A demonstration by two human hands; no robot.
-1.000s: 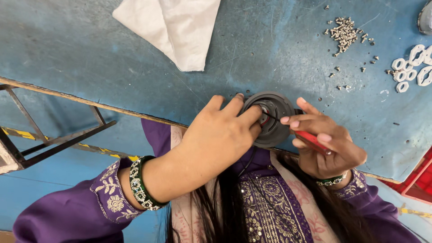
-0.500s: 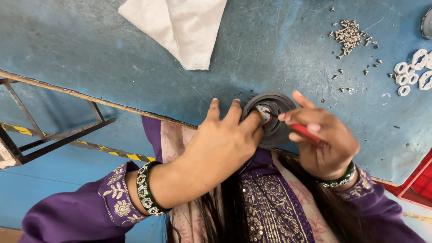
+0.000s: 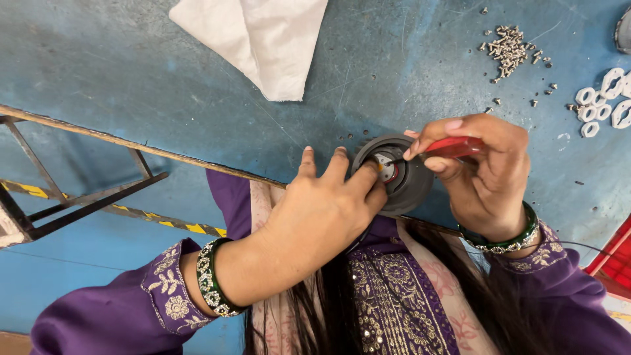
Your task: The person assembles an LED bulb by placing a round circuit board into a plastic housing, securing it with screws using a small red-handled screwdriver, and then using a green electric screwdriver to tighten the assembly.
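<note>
A round dark grey disc part (image 3: pixel 407 187) with a silver hub rests at the near edge of the blue table (image 3: pixel 131 79). My left hand (image 3: pixel 322 210) presses on its left side, fingers spread over the rim and hub. My right hand (image 3: pixel 483 174) grips a red-handled screwdriver (image 3: pixel 453 148), whose thin shaft points left with its tip at the silver hub. Both wrists wear green bangles over purple sleeves.
A white cloth (image 3: pixel 263 39) lies at the far middle of the table. A heap of small screws (image 3: pixel 509 46) and several white ring parts (image 3: pixel 601 102) sit far right. A metal frame (image 3: pixel 72 197) stands below the table's left edge. A red crate corner (image 3: pixel 614 263) shows lower right.
My right hand has risen and turned, bringing the screwdriver's handle up above the disc. The left hand keeps pressing on the disc.
</note>
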